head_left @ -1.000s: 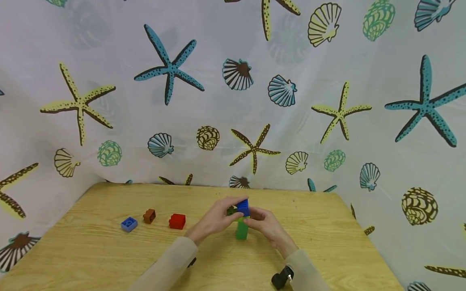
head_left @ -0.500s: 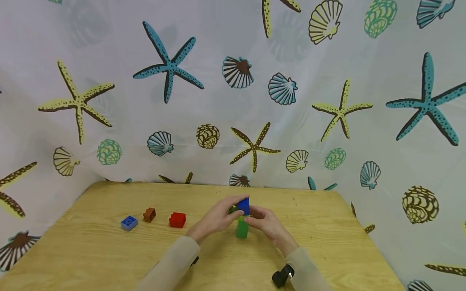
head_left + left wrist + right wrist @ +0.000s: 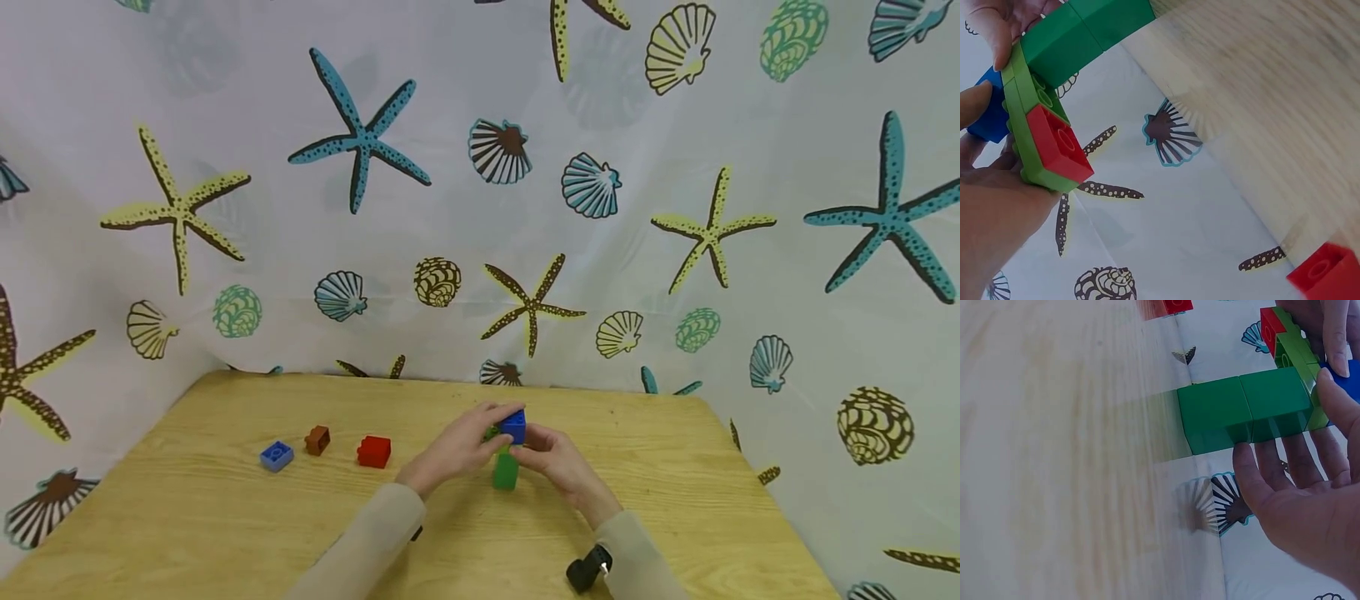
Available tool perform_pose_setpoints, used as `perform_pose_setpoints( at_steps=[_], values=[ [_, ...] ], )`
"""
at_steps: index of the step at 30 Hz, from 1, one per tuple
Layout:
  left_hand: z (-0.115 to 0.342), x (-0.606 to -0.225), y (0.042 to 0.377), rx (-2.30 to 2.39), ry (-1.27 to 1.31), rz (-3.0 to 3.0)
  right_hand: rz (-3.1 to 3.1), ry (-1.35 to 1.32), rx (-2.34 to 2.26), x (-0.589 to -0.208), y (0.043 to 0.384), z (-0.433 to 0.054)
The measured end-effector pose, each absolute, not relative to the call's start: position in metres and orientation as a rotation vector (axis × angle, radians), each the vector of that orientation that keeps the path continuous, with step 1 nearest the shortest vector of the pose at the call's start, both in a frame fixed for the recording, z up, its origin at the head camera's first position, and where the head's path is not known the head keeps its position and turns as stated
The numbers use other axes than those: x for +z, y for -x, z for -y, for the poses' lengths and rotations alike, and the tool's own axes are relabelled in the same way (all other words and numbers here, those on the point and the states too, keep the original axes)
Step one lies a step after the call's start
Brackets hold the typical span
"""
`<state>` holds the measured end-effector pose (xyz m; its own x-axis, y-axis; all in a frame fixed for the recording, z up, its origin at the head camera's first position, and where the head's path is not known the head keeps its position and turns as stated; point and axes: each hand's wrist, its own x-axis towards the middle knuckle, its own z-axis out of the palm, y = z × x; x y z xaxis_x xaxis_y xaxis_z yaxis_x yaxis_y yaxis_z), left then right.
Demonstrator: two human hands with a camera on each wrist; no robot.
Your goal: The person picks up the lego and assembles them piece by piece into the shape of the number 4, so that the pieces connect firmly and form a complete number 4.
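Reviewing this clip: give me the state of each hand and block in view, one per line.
Left hand, pinching the blue block
Right hand, gripping the light green blocks
Blue block, atop the structure; full seating unclear
Light green blocks, joined above the dark green blocks
Dark green blocks, stacked upright
Attached red block, under the light green overhang
Loose red block, on its side
Brown block, on its side
Light blue block, loose

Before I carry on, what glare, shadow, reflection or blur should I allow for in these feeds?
Head view: even light, with a soft shadow on the table below the left hand; left wrist view: the printed shell reflects faintly in the table; right wrist view: wood grain soft and streaky, green bricks clear-edged but faintly mirrored beside them.
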<state>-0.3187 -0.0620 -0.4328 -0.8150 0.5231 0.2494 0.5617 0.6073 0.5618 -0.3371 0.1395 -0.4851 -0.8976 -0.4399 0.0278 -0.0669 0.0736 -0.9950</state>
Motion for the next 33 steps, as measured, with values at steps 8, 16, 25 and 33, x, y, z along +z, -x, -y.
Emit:
perform_pose_setpoints(
  at_steps=[8,16,25,33],
  values=[
    [0.059,-0.427,0.322,-0.928,0.916,2.835,-2.064,0.514,-1.892,-0.483,0.337,-0.143],
    [0.058,-0.428,0.321,-0.844,0.901,2.839,-2.038,0.501,-1.898,-0.474,0.334,-0.143],
    [0.063,-0.430,0.320,-0.846,0.939,2.803,-1.923,0.437,-2.028,-0.466,0.332,-0.141],
    [0.062,-0.436,0.319,-0.841,0.960,2.759,-1.969,0.347,-2.087,-0.462,0.327,-0.134]
  ],
)
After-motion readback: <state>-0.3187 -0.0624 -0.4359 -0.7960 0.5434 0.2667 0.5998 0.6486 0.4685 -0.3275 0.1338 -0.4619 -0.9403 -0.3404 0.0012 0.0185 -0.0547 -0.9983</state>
